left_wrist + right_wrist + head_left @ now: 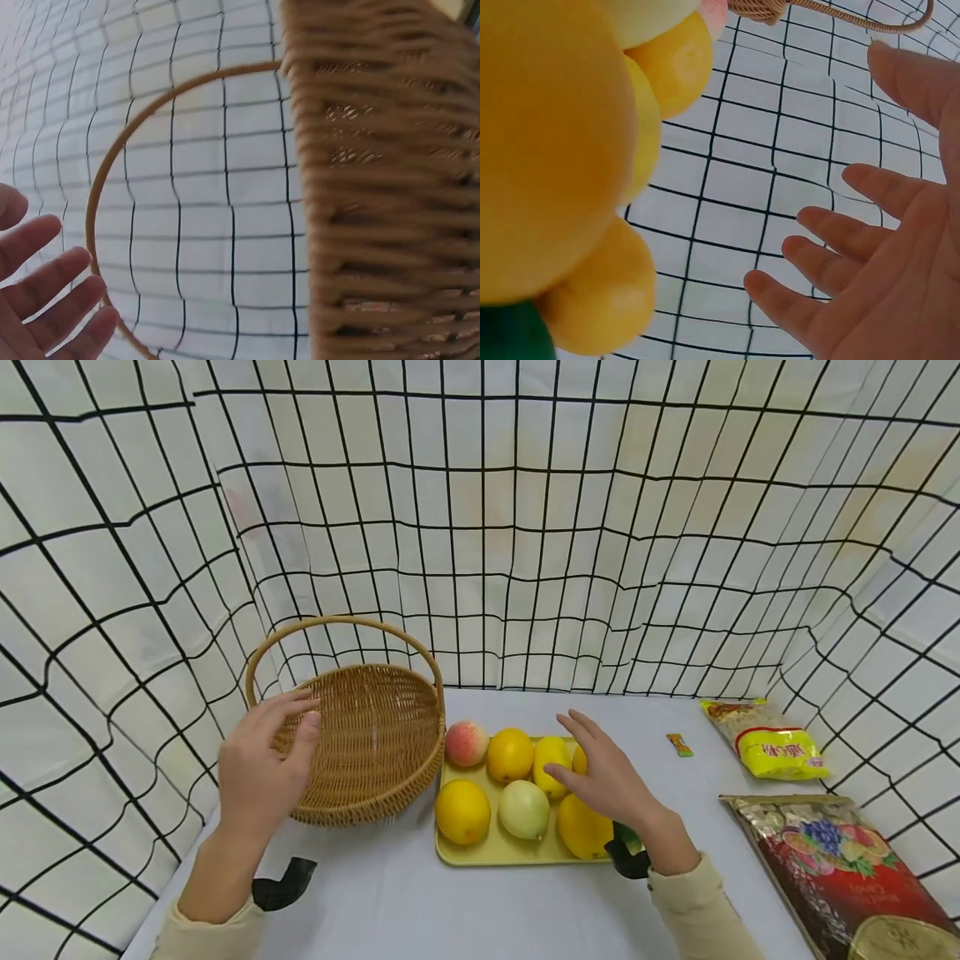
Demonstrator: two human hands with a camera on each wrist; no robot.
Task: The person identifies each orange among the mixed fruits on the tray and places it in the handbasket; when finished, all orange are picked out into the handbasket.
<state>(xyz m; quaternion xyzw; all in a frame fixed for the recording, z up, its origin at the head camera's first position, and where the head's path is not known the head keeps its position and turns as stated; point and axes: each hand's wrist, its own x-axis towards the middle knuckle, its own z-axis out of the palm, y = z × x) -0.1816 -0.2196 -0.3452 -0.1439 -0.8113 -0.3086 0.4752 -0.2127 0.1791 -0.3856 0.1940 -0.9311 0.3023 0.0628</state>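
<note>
A brown wicker basket (367, 735) with a tall arched handle stands at the left, its inside facing me. My left hand (266, 760) is held above its left side, fingers spread and holding nothing; the left wrist view shows its fingertips near the handle (91, 202). Beside the basket is a pale yellow tray (480, 853) of fruit: a peach (466, 743), oranges (462, 812), a pale green round fruit (523, 810), a lemon (551, 767) and a large yellow fruit (583, 828). Over the tray's right end hovers my right hand (607, 777), fingers extended, grasping nothing.
To the right lie a small wrapped candy (680, 744), a yellow-and-clear food bag (772, 742) and a large red candy bag (855, 860). Black netting (517, 535) over white sheeting encloses the white-covered table (375, 902) at the back and sides.
</note>
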